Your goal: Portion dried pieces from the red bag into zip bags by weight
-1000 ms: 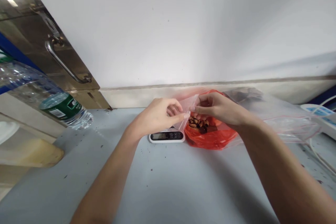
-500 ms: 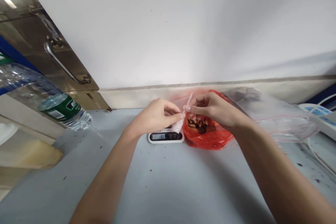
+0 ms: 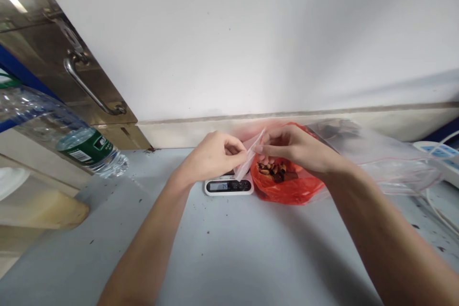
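Observation:
A small clear plastic bag (image 3: pixel 247 160) is pinched at its top edge between both hands, above a white kitchen scale (image 3: pixel 228 193). My left hand (image 3: pixel 215 155) is closed on the bag's left side. On its right side, the fingertips of my right hand (image 3: pixel 287 146) grip the same edge. The scale's small display is lit; its platform is mostly hidden by the left hand and the bag. Just under my right hand lies an open red plastic bag (image 3: pixel 294 190) with brown dried pieces (image 3: pixel 274 172) in it.
Large clear zip bags (image 3: pixel 387 167) lie to the right, near a white device with a blue panel (image 3: pixel 437 150) and a cable. On the left are a water bottle (image 3: pixel 89 150) and a plastic container (image 3: pixel 46 205). A wall (image 3: pixel 222 57) rises behind the table (image 3: pixel 222 253).
The small bag's mouth has been drawn somewhat wider, its top edge now a clearer flap. The digits on the scale's display have changed. The view has shifted slightly.

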Action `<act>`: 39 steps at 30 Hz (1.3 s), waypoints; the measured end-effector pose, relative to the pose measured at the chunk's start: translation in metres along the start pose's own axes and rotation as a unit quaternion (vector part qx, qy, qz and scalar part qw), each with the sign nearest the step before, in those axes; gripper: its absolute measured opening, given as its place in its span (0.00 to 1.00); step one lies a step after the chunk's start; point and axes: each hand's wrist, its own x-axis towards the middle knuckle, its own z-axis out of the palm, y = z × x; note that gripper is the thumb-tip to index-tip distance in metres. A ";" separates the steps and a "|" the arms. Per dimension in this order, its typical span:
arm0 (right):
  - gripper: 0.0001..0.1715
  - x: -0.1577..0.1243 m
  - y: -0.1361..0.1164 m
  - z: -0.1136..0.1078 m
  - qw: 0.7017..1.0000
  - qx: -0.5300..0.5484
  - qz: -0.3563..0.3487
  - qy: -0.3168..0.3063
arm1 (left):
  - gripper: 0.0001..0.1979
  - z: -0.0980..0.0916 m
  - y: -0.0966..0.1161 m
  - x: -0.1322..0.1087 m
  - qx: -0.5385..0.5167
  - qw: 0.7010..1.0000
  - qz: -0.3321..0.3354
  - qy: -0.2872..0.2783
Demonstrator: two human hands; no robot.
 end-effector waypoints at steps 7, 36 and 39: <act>0.17 0.001 0.003 0.002 0.998 -0.035 0.039 0.046 | 0.12 -0.002 0.006 0.002 0.011 0.992 -0.039 0.118; 0.46 -0.024 0.009 -0.051 0.982 -0.174 -0.032 0.067 | 0.22 0.013 -0.015 0.025 -0.385 0.894 -0.061 0.223; 0.29 -0.039 0.011 -0.079 0.975 -0.224 0.007 -0.011 | 0.15 0.015 -0.010 0.029 -0.360 0.902 -0.057 0.229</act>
